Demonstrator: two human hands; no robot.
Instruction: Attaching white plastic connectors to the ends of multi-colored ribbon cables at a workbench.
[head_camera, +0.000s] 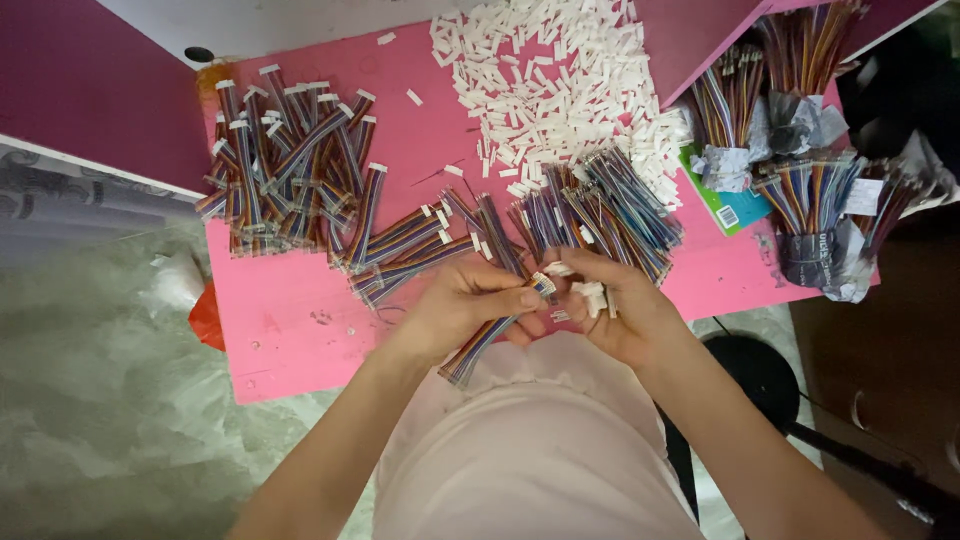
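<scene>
pink table (290, 330), grey-green mottled floor (100, 400), magenta wall panels (80, 90)

Soft, even indoor light, barely any shadows, slightly dim; edges bend like a wide lens, corners go mushy.

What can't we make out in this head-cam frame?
- Head view: left hand covers the middle of the ribbon cable.
- Right hand holds small white connectors; count hidden by fingers, too small.
- Wrapped cable bundles at right: upper ends cut off by the frame edge.
</scene>
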